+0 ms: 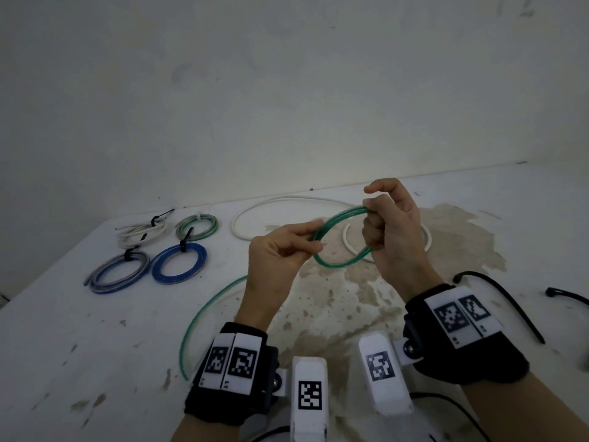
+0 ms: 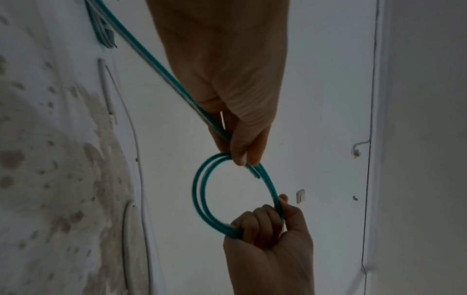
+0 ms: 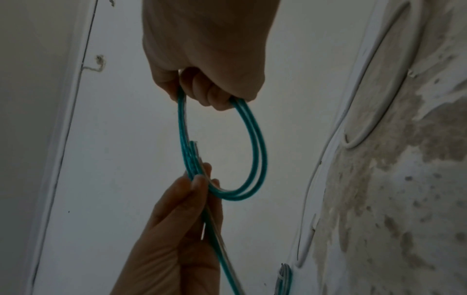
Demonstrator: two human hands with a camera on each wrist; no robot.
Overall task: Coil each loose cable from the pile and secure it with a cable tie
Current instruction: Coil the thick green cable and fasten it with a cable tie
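Observation:
A green cable coil (image 1: pixel 341 264) of two or three loops hangs in the air between both hands above the white table (image 1: pixel 95 346). My left hand (image 1: pixel 314 240) pinches the coil's left side between thumb and fingers. My right hand (image 1: pixel 373 224) has its fingers curled round the right side, with the index finger lifted. The cable's loose tail (image 1: pixel 204 311) runs from the left hand down onto the table. The left wrist view shows the coil (image 2: pixel 199 191) between the left fingertips (image 2: pixel 242 153) and the right fist (image 2: pixel 265 229). In the right wrist view the coil (image 3: pixel 257 151) looks the same.
A loose white cable (image 1: pixel 271 205) lies curled behind the hands. Two black cable ties (image 1: pixel 510 301) (image 1: pixel 567 295) lie at the right. Several tied coils sit at the far left, among them a blue one (image 1: pixel 178 264) and a green-white one (image 1: pixel 197 226). The wall stands close behind.

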